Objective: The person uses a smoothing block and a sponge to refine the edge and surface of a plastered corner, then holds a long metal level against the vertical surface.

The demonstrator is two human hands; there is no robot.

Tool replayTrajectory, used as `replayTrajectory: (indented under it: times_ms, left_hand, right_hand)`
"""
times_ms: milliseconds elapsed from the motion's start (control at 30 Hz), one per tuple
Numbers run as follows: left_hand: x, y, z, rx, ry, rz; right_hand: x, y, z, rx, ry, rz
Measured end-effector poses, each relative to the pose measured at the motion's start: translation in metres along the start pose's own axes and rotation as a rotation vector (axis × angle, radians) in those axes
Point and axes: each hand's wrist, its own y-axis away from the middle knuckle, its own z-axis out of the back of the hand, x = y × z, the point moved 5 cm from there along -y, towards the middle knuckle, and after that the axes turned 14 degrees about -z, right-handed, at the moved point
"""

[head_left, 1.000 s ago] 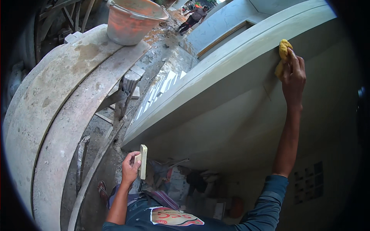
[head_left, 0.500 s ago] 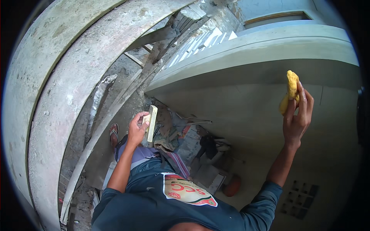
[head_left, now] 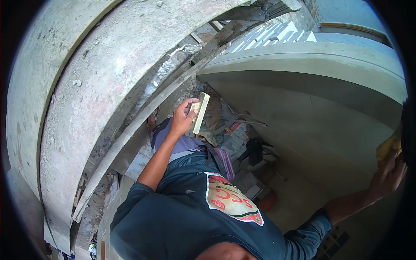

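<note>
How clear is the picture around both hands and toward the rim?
In the head view, the left hand and pale block show clearly; there too, the right hand and yellow sponge look dim against the dark rim; the same view bows the planks.

soft daylight is falling on the pale ledge [head_left: 312, 56], brightening the white slats [head_left: 279, 34] just above it and the boards [head_left: 104, 82] to its left. beneath the ledge, the wall [head_left: 299, 102] is lying in shade that is deepening downward. the lens is bowing ledge and boards into arcs; below the ledge's right end, the right hand [head_left: 387, 177] is showing dim and blurred against the black rim.
</note>
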Motion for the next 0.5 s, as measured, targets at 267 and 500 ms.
replayTrajectory:
  times_ms: [267, 500]
  left_hand:
    - [0.008, 0.003, 0.011, -0.011, -0.020, 0.053]
    - [0.005, 0.009, 0.007, -0.027, -0.051, 0.093]
  right_hand:
    - [0.104, 0.086, -0.124, 0.589, -0.298, -0.038]
    - [0.177, 0.200, -0.309, 0.904, -0.506, 0.141]
